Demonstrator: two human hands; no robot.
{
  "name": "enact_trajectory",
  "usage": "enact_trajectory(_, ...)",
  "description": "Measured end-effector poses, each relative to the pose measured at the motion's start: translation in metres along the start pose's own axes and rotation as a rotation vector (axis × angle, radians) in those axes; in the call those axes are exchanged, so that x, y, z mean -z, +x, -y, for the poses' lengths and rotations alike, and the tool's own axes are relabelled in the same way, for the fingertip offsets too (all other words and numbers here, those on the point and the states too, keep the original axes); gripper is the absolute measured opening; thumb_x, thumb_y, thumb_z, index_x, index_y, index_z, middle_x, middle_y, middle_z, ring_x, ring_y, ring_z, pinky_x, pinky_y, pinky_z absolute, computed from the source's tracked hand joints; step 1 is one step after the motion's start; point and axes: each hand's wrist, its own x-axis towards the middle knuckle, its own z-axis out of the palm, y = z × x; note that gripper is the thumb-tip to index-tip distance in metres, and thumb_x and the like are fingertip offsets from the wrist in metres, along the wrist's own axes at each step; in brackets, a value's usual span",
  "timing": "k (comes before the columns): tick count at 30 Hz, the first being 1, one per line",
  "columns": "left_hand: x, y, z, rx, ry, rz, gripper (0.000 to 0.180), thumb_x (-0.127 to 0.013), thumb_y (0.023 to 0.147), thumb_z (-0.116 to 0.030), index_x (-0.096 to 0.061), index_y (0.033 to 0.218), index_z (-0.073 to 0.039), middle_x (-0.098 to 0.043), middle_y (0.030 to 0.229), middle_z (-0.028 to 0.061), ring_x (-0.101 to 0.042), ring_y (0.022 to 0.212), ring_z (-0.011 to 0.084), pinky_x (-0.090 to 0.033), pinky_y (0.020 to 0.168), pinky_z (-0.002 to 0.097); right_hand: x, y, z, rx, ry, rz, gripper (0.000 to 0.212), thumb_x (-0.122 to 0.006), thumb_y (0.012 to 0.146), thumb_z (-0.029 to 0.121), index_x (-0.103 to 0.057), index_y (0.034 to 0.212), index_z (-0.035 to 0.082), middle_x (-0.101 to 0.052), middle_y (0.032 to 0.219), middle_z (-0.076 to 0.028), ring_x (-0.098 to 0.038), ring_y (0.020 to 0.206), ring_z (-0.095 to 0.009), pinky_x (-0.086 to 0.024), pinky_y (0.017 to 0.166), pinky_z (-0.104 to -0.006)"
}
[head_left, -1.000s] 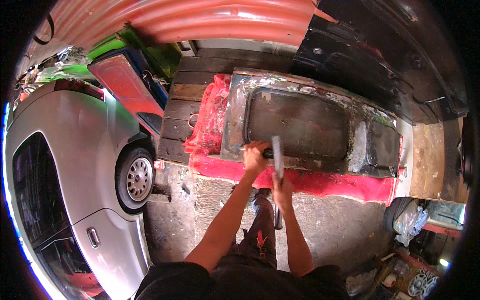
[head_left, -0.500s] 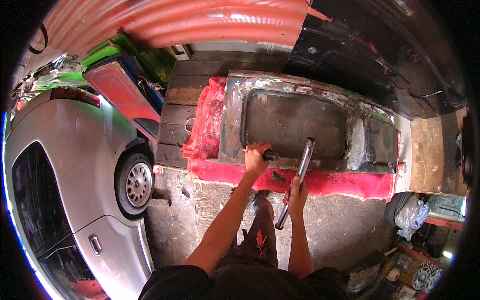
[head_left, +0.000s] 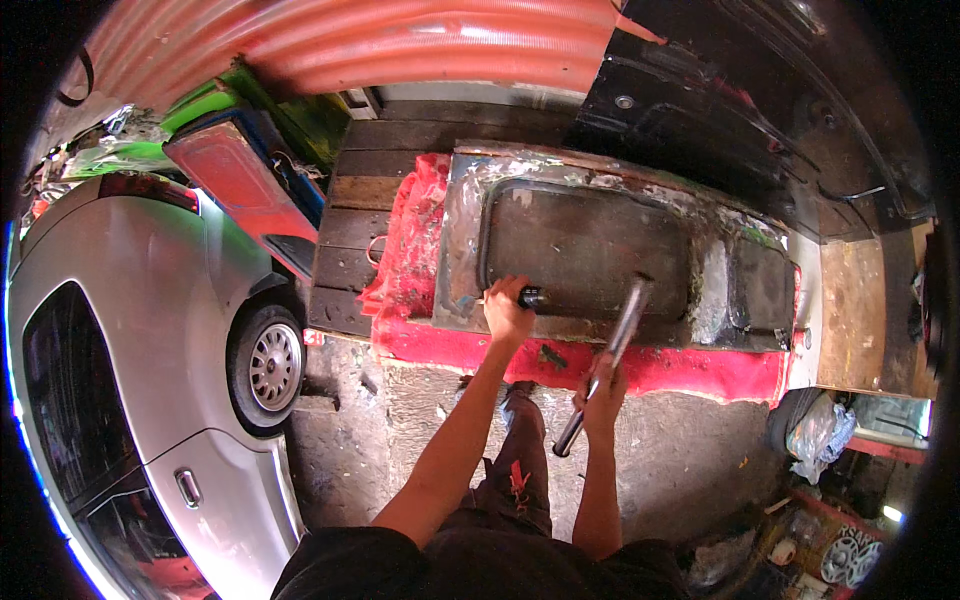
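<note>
A worn metal vehicle panel [head_left: 590,245] lies on a red cloth [head_left: 660,368], its paint stripped and flaking in patches. Over the panel's near left edge, my left hand [head_left: 508,310] is wrapped round a tool with a thick black handle [head_left: 533,297]; the hand hides the rest, so its kind is unclear. My right hand [head_left: 602,392] grips a shiny metal pipe [head_left: 626,328] around its middle. The pipe slants, its upper end over the panel's recessed middle and its lower end over the floor. A small dark piece [head_left: 551,356] lies on the cloth between my hands.
On the left stands a silver car [head_left: 150,300], its wheel [head_left: 272,365] near the bench planks [head_left: 345,262]. A large black panel [head_left: 740,110] leans at the back right. Red and green panels [head_left: 235,180] lean at the back left. Wheel covers [head_left: 850,556] lie at the lower right.
The pipe's upper end has swung slightly to the right, along with my right hand. My left hand has shifted a little left and up with the black-handled tool.
</note>
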Motion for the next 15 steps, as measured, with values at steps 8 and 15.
enact_trajectory(8,0.011,-0.007,0.010,-0.083,0.091,-0.031,0.029,-0.064,0.058,0.000,-0.065,0.084,-0.011,-0.064,0.086,0.0096,-0.061,0.086,0.0344,-0.047,0.075,0.0455,0.011,0.042,-0.115,0.228,-0.491,0.163,0.029,-0.059,0.094,0.038,-0.054,0.102,0.011,-0.040,0.052,0.002,-0.043,0.037,-0.010,-0.033,0.032,-0.0258)
enact_trajectory(15,0.021,-0.003,0.017,-0.089,0.115,-0.006,0.028,-0.066,0.058,-0.001,-0.063,0.084,-0.012,-0.061,0.082,0.0077,-0.059,0.087,0.0332,-0.044,0.077,0.0444,-0.027,0.012,0.004,-0.007,-0.041,0.012,0.043,-0.049,0.097,0.052,-0.042,0.082,0.012,-0.035,0.050,0.002,-0.035,0.035,-0.007,-0.029,0.031,-0.0241)
